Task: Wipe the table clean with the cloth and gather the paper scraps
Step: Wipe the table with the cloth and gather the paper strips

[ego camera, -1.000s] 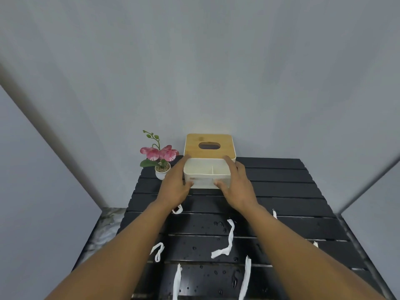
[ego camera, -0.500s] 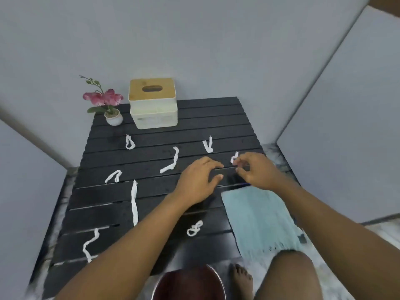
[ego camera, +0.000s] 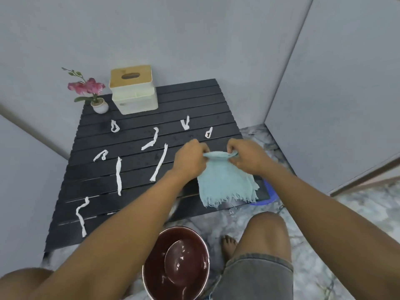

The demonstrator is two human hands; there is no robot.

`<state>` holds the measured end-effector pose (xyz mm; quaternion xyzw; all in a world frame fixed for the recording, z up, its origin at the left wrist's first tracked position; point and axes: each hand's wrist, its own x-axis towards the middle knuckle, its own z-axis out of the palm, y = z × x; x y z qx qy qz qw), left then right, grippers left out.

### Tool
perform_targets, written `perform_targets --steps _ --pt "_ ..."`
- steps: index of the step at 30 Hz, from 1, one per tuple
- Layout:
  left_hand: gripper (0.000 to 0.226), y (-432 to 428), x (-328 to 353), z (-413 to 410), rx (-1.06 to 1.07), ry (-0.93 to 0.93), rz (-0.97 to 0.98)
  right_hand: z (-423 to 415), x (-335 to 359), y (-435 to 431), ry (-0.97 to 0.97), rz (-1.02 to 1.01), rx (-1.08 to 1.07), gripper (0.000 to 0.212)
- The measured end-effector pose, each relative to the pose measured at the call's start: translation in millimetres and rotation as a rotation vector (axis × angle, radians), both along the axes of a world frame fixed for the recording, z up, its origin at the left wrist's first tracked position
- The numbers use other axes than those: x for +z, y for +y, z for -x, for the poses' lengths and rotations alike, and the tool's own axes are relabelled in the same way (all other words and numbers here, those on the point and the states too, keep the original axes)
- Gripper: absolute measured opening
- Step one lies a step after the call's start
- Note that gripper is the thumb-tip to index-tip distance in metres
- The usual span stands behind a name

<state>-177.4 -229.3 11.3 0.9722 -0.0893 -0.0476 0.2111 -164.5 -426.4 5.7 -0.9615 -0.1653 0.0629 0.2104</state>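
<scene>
Black slatted worktop (ego camera: 138,187), low, pushed into a corner of plain grey walls (ego camera: 194,35); wet drops on the slats. Marbled grey floor (ego camera: 357,224) below and at 3 o'clock. At 11 o'clock on the worktop: white tissue box (ego camera: 135,94) with wooden lid, and just beside it, further toward 10 o'clock, small white pot with pink orchid (ego camera: 92,92). White paper scraps (ego camera: 159,162) scattered across the slats from 12 to 8 o'clock, long strips and small curls, all apart from each other. Light blue cloth (ego camera: 225,182) at 3 o'clock edge of the worktop, top edge lifted and bunched, frayed lower hem lying on the slats near the front edge. Blue object (ego camera: 267,194) partly hidden under the worktop's right front corner, cannot tell what. Dark red bucket (ego camera: 176,263) with a ladle inside on the floor at 6 o'clock, between bare knees; bare foot (ego camera: 229,245) just beside it.

Left hand (ego camera: 190,158) palm down, fingers curled, pinching the cloth's top left corner. Right hand (ego camera: 245,156) palm down, fingers closed on the top right corner. Both forearms extended forward, hands near each other, cloth edge stretched between.
</scene>
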Motion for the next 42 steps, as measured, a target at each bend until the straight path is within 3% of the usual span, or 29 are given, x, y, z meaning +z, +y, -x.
perform_targets --steps 3,5,7,10,12,15,20,24,29,35,37,40,42 --pt "0.014 12 13 1 -0.029 -0.201 0.05 5 21 4 -0.146 -0.108 -0.019 0.02" --pt "0.017 20 11 9 -0.122 -0.25 0.067 12 24 6 -0.156 -0.078 0.009 0.016" --pt "0.024 27 -1 20 -0.267 -0.159 -0.015 25 13 4 -0.059 0.035 0.073 0.017" --pt "0.04 40 -23 34 -0.375 0.003 -0.132 45 -5 3 0.043 0.219 0.193 0.043" --pt "0.04 51 -29 41 -0.356 -0.054 -0.038 49 -11 2 -0.067 0.343 0.234 0.053" --pt "0.037 75 -31 49 -0.234 -0.169 0.09 53 -11 9 -0.095 0.447 0.216 0.048" --pt "0.041 124 -40 57 -0.02 -0.193 0.046 73 -7 64 0.008 0.37 -0.02 0.052" --pt "0.06 141 -50 62 -0.009 -0.132 0.001 69 -9 77 -0.144 0.231 0.048 0.067" --pt "0.067 128 -64 70 -0.009 -0.049 -0.08 56 -38 98 -0.007 0.204 0.086 0.088" --pt "0.057 126 -71 71 -0.005 -0.072 -0.186 64 -54 102 -0.225 0.025 -0.018 0.04" --pt "0.056 126 -72 71 -0.004 -0.076 -0.19 70 -53 97 -0.206 -0.011 0.007 0.047" --pt "0.057 127 -72 72 0.007 -0.076 -0.181 81 -50 83 -0.085 0.102 0.177 0.08" --pt "0.058 127 -72 72 0.01 -0.075 -0.176 83 -51 74 -0.122 0.134 0.222 0.082"
